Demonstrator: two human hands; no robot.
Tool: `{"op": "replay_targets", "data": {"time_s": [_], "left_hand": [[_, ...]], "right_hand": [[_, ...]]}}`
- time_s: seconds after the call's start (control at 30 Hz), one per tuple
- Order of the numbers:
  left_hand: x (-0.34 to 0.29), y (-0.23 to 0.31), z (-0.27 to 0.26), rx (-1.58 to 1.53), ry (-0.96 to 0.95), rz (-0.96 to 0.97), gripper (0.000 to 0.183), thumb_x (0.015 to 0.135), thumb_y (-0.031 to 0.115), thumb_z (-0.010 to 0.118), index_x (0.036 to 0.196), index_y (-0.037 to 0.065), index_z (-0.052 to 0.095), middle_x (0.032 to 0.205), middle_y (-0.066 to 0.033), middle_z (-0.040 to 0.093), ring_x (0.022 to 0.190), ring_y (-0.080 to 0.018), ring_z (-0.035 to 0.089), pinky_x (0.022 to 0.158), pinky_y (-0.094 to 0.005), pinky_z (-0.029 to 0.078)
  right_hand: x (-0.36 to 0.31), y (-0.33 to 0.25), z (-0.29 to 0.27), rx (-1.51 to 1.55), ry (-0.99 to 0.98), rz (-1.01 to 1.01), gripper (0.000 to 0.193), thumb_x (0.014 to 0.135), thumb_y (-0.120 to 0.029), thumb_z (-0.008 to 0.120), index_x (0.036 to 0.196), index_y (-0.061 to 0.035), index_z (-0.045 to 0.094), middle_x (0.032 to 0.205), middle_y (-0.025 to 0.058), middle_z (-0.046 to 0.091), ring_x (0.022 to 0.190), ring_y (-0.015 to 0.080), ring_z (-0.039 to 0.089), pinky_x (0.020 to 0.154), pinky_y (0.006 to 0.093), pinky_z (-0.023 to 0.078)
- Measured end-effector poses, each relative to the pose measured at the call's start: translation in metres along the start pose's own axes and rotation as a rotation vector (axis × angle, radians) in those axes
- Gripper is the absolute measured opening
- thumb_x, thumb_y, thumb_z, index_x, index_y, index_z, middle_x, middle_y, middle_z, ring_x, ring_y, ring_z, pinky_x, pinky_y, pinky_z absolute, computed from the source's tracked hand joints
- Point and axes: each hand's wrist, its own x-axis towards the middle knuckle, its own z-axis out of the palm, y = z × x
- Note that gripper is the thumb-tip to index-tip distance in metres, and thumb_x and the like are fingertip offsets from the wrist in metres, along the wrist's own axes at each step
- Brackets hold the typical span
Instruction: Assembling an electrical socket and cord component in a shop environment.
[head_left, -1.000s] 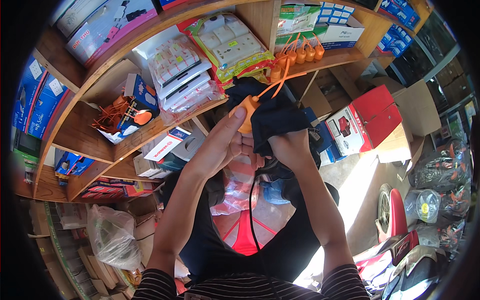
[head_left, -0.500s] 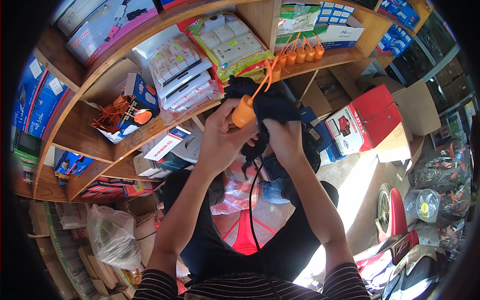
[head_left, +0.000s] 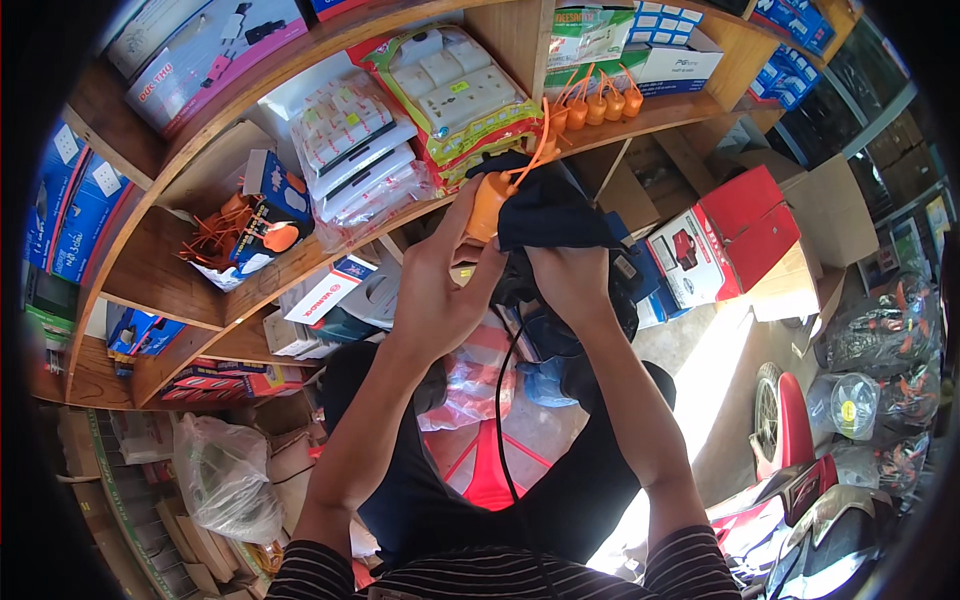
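My left hand (head_left: 437, 290) is closed round an orange lamp holder (head_left: 489, 208), its orange wire (head_left: 537, 160) rising from the top. A dark cloth (head_left: 560, 205) is bunched in my right hand (head_left: 575, 283) and lies against the lamp holder's right side. The right fingertips are hidden under the cloth. Just beyond my hands, several similar orange lamp holders (head_left: 596, 107) stand in a row on the wooden shelf (head_left: 660, 122), their wires pointing up.
Wrapped white socket panels (head_left: 465, 85) fill the shelf ahead, with an open carton of orange pieces (head_left: 250, 225) to the left. A red and white box (head_left: 715, 240) and a motorbike (head_left: 790, 500) are on the right. A black cable (head_left: 503, 400) hangs between my knees.
The lamp holder has tilted, and my left fingers have shifted lower around it. The cloth is now spread flatter beside it, still in my right hand.
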Motion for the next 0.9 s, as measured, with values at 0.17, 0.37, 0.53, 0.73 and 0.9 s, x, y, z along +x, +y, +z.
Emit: {"op": "replay_targets", "data": {"time_s": [0.17, 0.37, 0.53, 0.73, 0.9], "left_hand": [[0.001, 0.002, -0.003, -0.311, -0.055, -0.124, 0.05, 0.101, 0.013, 0.058, 0.145, -0.002, 0.041, 0.106, -0.011, 0.071, 0.086, -0.0125, 0.067, 0.078, -0.0291, 0.059], [0.004, 0.008, 0.001, -0.602, -0.043, -0.243, 0.043, 0.1, 0.014, 0.061, 0.135, -0.007, 0.047, 0.096, -0.0078, 0.07, 0.083, -0.0114, 0.067, 0.068, -0.0275, 0.059], [0.003, 0.012, -0.008, -0.437, -0.156, -0.208, 0.051, 0.094, 0.008, 0.068, 0.139, -0.002, 0.046, 0.086, -0.0066, 0.07, 0.073, -0.0089, 0.066, 0.063, -0.0254, 0.057], [0.007, 0.014, -0.018, -0.12, -0.188, -0.25, 0.063, 0.086, 0.006, 0.077, 0.142, 0.01, 0.049, 0.065, 0.0011, 0.06, 0.059, -0.0034, 0.055, 0.054, -0.0211, 0.045], [0.006, 0.009, -0.018, -0.17, -0.169, -0.252, 0.062, 0.085, 0.007, 0.078, 0.14, 0.01, 0.051, 0.057, 0.0047, 0.047, 0.053, -0.0021, 0.046, 0.051, -0.0196, 0.039]], "right_hand": [[-0.001, 0.002, 0.004, 0.057, 0.125, -0.045, 0.005, 0.085, -0.002, 0.068, 0.089, -0.0003, 0.071, 0.095, 0.0125, 0.069, 0.086, 0.0227, 0.068, 0.077, 0.0321, 0.052], [-0.007, 0.004, 0.016, 0.197, -0.032, -0.048, 0.01, 0.089, 0.0, 0.064, 0.099, -0.0009, 0.065, 0.098, 0.0111, 0.065, 0.089, 0.0237, 0.063, 0.079, 0.0326, 0.05], [-0.01, 0.0, 0.01, 0.26, 0.06, 0.182, 0.008, 0.089, 0.002, 0.06, 0.096, 0.0002, 0.064, 0.093, 0.0089, 0.065, 0.084, 0.0173, 0.062, 0.077, 0.0299, 0.049], [-0.014, 0.008, 0.009, 0.343, 0.13, 0.041, 0.01, 0.087, 0.007, 0.06, 0.095, 0.0022, 0.065, 0.092, 0.0059, 0.066, 0.083, 0.0106, 0.062, 0.077, 0.0269, 0.05], [-0.02, 0.011, 0.011, 0.51, 0.244, 0.174, 0.012, 0.086, 0.009, 0.062, 0.094, 0.002, 0.068, 0.092, 0.0048, 0.066, 0.086, 0.0107, 0.063, 0.079, 0.0269, 0.051]]}}
